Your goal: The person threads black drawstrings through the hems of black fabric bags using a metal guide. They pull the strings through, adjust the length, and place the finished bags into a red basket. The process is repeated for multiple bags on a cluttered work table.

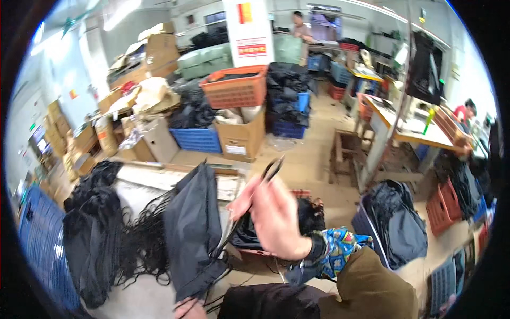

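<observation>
My right hand [273,215] is raised in the middle of the view, fingers closed on a thin black cord [268,174] that sticks up past the fingertips and runs down to a black fabric bag [192,228]. The bag hangs upright, its lower end near my left hand [189,308], which shows only partly at the bottom edge; its grip is unclear. My right forearm wears a colourful patterned sleeve cover [334,250]. A tangle of black cords [141,239] lies on the work table left of the bag.
Piles of black fabric [93,228] sit beside a blue crate [40,250] at left. Cardboard boxes [241,135], an orange basket [236,87] and blue crates [197,139] stand behind. A bin of black bags [396,223] is at right. Two people work at far tables.
</observation>
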`<action>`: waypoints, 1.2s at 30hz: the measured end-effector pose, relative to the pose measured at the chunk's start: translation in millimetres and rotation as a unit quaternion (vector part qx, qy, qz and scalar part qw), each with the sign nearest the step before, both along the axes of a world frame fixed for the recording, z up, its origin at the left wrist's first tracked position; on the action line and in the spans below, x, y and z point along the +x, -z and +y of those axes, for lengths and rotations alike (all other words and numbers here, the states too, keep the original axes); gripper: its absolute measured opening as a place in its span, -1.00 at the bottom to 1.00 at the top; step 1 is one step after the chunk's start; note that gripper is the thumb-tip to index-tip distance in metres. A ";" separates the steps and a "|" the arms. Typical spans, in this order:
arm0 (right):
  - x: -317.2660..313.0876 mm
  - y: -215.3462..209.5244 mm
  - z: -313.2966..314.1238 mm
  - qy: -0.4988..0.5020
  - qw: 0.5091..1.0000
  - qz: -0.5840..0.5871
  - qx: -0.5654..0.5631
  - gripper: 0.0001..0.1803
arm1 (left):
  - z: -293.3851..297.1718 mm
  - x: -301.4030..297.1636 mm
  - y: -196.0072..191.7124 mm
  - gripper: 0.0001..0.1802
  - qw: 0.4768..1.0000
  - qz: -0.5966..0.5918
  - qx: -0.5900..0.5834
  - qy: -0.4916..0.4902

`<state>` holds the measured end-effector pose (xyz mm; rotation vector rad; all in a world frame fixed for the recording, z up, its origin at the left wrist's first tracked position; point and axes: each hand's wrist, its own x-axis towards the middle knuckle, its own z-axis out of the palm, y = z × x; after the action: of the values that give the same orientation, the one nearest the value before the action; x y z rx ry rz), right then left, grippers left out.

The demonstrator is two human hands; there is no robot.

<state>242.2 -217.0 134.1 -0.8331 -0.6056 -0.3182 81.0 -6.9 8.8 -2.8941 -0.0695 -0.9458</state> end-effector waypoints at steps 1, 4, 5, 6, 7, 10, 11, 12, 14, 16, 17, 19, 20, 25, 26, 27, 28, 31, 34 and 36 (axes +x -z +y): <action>9.3 -9.1 -20.0 0.047 0.994 0.075 0.063 -0.80 | 11.6 0.4 -2.2 -0.75 1.000 0.020 -0.021 -0.011; 54.0 -7.1 -137.6 0.218 0.953 0.151 0.148 -0.81 | 48.1 8.4 27.7 -0.76 0.994 0.061 -0.088 -0.020; 66.8 -2.0 -173.8 0.283 0.929 0.170 0.167 -0.85 | 64.2 2.9 35.0 -0.75 0.993 0.065 -0.095 -0.037; 79.4 9.3 -211.3 0.328 0.913 0.164 0.177 -0.86 | 79.7 -0.1 44.2 -0.73 0.991 0.068 -0.105 -0.047; 84.3 25.2 -228.7 0.334 0.917 0.164 0.144 -0.85 | 100.5 -5.9 57.7 -0.71 0.989 0.072 -0.112 -0.060; 83.6 53.7 -170.2 0.241 0.937 0.252 0.000 -0.84 | 153.7 -58.9 69.5 -0.62 0.984 0.052 -0.136 -0.102; 78.7 65.8 -146.3 0.171 0.943 0.273 -0.078 -0.83 | 161.2 -77.8 71.3 -0.59 0.977 0.051 -0.185 -0.094; 69.8 78.8 -111.8 0.068 0.941 0.298 -0.146 -0.79 | 157.4 -101.2 65.2 -0.55 0.959 0.062 -0.259 -0.092; 48.6 105.0 -56.7 -0.127 0.894 0.310 -0.297 -0.77 | 94.9 -100.1 16.7 -0.48 0.811 0.121 -0.568 -0.068; 25.9 127.2 -20.2 -0.201 0.841 0.300 -0.402 -0.76 | 65.2 -114.8 0.9 -0.55 0.632 0.271 -0.720 -0.091; 21.4 140.8 -6.4 -0.263 0.818 0.258 -0.441 -0.73 | 44.4 -122.6 -0.9 -0.60 0.539 0.294 -0.787 -0.058; -1.4 140.4 23.9 -0.342 0.780 0.256 -0.457 -0.72 | 27.2 -152.0 -1.1 -0.64 0.595 0.471 -0.650 0.047; -8.0 136.2 34.6 -0.356 0.766 0.255 -0.470 -0.72 | 21.6 -157.0 6.0 -0.62 0.584 0.481 -0.650 0.069; -45.1 129.6 76.1 -0.474 0.693 0.245 -0.484 -0.75 | -24.1 -141.6 10.1 -0.68 0.498 0.021 -0.861 -0.099; -28.0 134.5 93.4 -0.485 0.703 0.230 -0.466 -0.74 | -17.0 -104.8 28.1 -0.67 0.512 -0.062 -0.852 -0.095; -29.3 138.4 99.4 -0.492 0.688 0.229 -0.482 -0.74 | -17.1 -84.9 28.4 -0.67 0.499 -0.097 -0.856 -0.093; -30.5 141.1 103.8 -0.497 0.673 0.228 -0.497 -0.74 | -16.2 -66.2 27.4 -0.67 0.486 -0.130 -0.860 -0.091; -40.5 143.8 112.5 -0.516 0.679 0.216 -0.476 -0.73 | -11.0 -35.1 39.2 -0.74 0.476 -0.149 -0.866 -0.042; -46.6 139.2 115.4 -0.509 0.688 0.166 -0.490 -0.72 | -4.9 -35.1 43.7 -0.79 0.473 -0.182 -0.861 -0.043; -52.0 131.1 116.0 -0.474 0.702 0.105 -0.521 -0.72 | 0.0 -41.2 37.0 -0.81 0.416 -0.192 -0.888 -0.027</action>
<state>190.2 -101.0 3.0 -1.4635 -0.9180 1.1914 39.8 -7.0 -28.2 -3.3328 -2.8248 -2.5554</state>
